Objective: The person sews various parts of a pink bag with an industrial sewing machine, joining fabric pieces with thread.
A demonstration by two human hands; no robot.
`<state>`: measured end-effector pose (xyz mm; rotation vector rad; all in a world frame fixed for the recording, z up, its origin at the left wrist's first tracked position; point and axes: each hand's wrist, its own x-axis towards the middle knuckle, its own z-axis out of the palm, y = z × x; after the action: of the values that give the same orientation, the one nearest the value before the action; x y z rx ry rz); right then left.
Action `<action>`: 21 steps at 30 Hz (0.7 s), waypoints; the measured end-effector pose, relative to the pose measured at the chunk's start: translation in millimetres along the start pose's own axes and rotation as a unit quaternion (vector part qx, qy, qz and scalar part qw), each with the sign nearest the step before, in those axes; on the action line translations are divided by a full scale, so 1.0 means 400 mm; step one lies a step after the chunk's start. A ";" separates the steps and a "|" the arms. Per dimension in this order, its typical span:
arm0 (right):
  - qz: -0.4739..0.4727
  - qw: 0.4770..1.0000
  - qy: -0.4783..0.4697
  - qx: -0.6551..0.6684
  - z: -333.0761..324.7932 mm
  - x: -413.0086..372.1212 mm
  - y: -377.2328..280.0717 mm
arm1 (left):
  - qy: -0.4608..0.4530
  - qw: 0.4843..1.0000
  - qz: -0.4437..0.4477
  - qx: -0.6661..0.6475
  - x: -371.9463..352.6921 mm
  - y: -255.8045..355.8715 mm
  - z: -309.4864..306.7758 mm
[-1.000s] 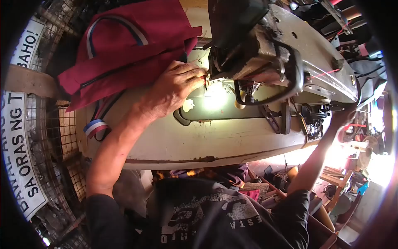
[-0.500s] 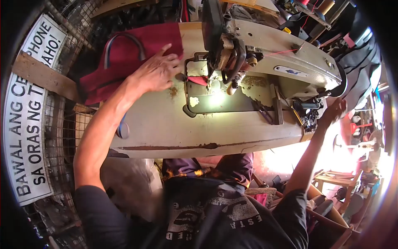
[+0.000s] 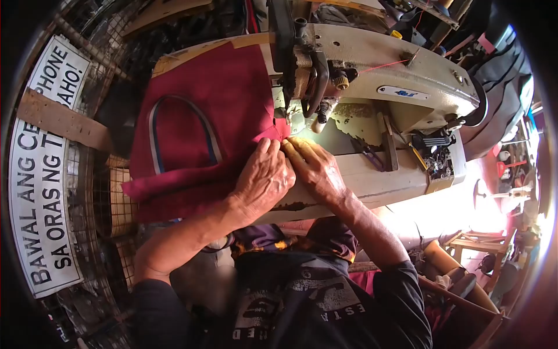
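Dark red fabric [image 3: 238, 75] with a striped strap handle [image 3: 186, 102] covers the left part of the sewing table. Its right edge reaches the needle area of the sewing machine [image 3: 372, 64]. My left hand [image 3: 266, 171] is closed on the fabric's near edge, fingers bent. Right beside it, my right hand [image 3: 314, 168] pinches the same edge just in front of the needle, under the machine's lamp light. The fingertips of both hands almost touch. What lies beneath the fabric is hidden.
Snips [image 3: 369, 154] and a dark bar [image 3: 387, 142] lie on the machine bed to the right. A bobbin winder [image 3: 439, 151] sits at the table's right end. A wire mesh wall with a lettered sign [image 3: 49, 168] stands at left.
The red fabric has come nearer and spread rightward to the needle. My right hand has left the machine's handwheel side and joined my left hand at the fabric's edge.
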<state>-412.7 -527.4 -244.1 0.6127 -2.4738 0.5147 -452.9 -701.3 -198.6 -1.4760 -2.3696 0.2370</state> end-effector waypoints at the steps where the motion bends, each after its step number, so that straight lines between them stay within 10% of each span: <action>1: -0.011 1.000 -0.014 -0.010 0.000 -0.001 0.008 | -0.002 1.000 0.006 -0.026 0.004 -0.004 -0.002; 9: -0.042 0.997 -0.051 -0.032 -0.015 -0.005 0.014 | 0.050 0.963 0.044 -0.260 0.034 -0.155 0.019; 21: -0.019 0.998 -0.063 -0.020 -0.027 -0.002 0.007 | 0.077 0.918 -0.202 -0.332 0.002 -0.072 0.071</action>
<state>-409.2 -520.0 -236.9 0.6940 -2.5788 0.4217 -487.9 -712.5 -215.6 -1.1192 -2.6729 -0.8272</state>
